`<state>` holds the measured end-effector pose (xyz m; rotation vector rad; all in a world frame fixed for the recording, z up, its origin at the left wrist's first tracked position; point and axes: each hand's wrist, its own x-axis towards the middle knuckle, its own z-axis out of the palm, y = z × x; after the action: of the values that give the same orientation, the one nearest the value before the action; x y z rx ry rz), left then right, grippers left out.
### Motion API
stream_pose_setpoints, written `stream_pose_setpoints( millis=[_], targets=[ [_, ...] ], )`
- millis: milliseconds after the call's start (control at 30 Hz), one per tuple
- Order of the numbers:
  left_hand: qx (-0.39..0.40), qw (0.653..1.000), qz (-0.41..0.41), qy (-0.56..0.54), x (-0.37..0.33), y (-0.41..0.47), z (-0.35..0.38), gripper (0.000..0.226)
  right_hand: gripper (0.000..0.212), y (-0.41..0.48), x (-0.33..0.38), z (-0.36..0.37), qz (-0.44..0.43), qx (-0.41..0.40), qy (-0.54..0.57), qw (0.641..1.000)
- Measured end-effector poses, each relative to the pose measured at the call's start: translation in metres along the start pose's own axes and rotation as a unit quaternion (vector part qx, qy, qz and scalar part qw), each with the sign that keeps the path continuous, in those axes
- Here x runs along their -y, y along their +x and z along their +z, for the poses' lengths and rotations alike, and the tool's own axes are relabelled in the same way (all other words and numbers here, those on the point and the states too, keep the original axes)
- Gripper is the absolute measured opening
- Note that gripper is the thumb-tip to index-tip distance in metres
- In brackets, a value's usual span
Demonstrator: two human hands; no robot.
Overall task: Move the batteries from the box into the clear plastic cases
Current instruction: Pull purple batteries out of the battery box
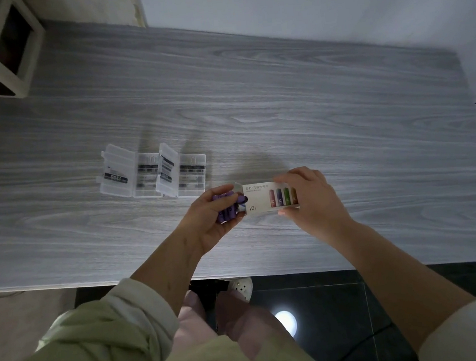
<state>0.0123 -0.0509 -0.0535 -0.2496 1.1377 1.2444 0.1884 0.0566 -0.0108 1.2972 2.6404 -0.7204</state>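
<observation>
Head view: R hand (310, 199) is pinching the box (262, 200) at its 3 o'clock end. L hand (210, 226) is gripping a bunch of purple batteries (230, 214) at its 9 o'clock opening. Two clear cases (115, 174) are lying open at 10 o'clock, apart from both hands (contents unclear). Prob. early: batts coming out, casing still left.

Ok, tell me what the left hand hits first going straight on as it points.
Probably the battery box, whose open end sits right beside the left hand and the purple batteries it grips.
</observation>
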Motion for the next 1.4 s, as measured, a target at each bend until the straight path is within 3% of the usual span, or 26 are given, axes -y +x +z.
stream_pose_setpoints(
  millis=[233, 667, 1167, 1400],
  targets=[
    [-0.066, 0.995, 0.039, 0.058, -0.010, -0.008, 0.011, 0.024, 0.058, 0.000, -0.011, 0.017, 0.017, 0.020, 0.108, 0.994],
    [-0.065, 0.991, 0.042, 0.107, -0.035, -0.027, 0.027, 0.024, 0.047, -0.007, -0.018, 0.027, 0.017, -0.039, 0.263, 0.964],
    [-0.076, 0.997, -0.010, -0.019, -0.012, -0.013, 0.010, 0.025, 0.054, 0.011, -0.030, 0.040, 0.014, -0.041, 0.031, 0.999],
    [-0.071, 0.997, -0.015, -0.027, -0.003, -0.014, 0.010, 0.031, 0.052, 0.019, -0.030, 0.044, -0.014, -0.038, 0.002, 0.999]
  ],
)
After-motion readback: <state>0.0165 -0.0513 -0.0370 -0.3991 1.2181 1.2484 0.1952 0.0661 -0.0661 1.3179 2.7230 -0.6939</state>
